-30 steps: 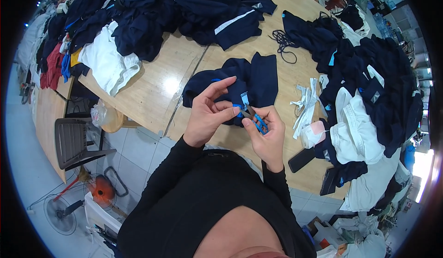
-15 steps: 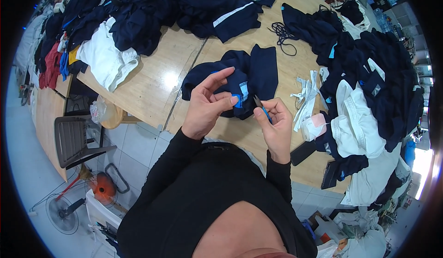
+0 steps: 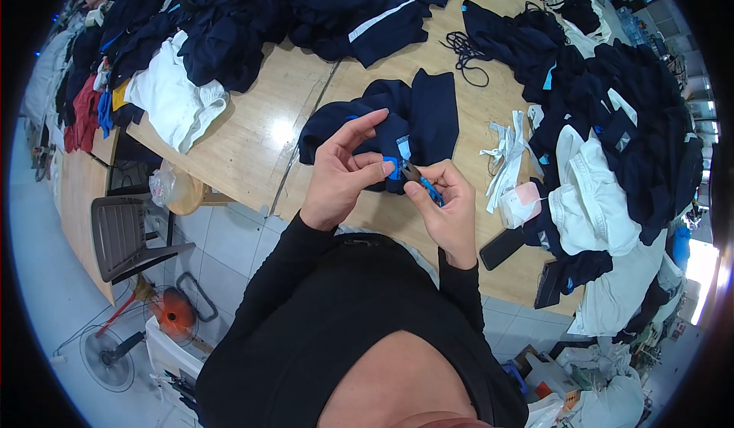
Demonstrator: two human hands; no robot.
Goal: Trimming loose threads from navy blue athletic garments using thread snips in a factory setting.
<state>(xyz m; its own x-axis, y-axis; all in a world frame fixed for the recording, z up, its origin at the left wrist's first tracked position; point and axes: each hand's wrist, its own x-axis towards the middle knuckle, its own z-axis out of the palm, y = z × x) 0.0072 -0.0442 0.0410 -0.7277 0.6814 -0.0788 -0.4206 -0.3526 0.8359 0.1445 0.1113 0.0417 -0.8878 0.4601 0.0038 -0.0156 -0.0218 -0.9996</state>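
Note:
My left hand point(image 3: 342, 174) pinches the bright blue edge piece point(image 3: 394, 169) of a navy garment point(image 3: 433, 114) between thumb and finger, with its other fingers raised. A light blue label point(image 3: 404, 147) shows on the cloth just above the pinch. In my right hand point(image 3: 449, 208) is a pair of thread snips point(image 3: 413, 174) with dark blades and blue handles. The blade tips are right at the blue edge, close to my left thumb; whether they touch the cloth or a thread is too small to tell. The garment lies bunched on the wooden table point(image 3: 256, 122).
Navy garments point(image 3: 344, 7) are heaped along the far side, with white cloth point(image 3: 176, 95) at left. At right lie white strips point(image 3: 514, 160), a pink-and-white small packet point(image 3: 521, 205), a dark phone-like slab point(image 3: 502, 249), white shorts-like cloth point(image 3: 589, 198) and a navy pile point(image 3: 642, 145).
My right hand has moved left and slightly up, bringing the snips from beside the garment to the blue edge. My left hand keeps its pinch in nearly the same place.

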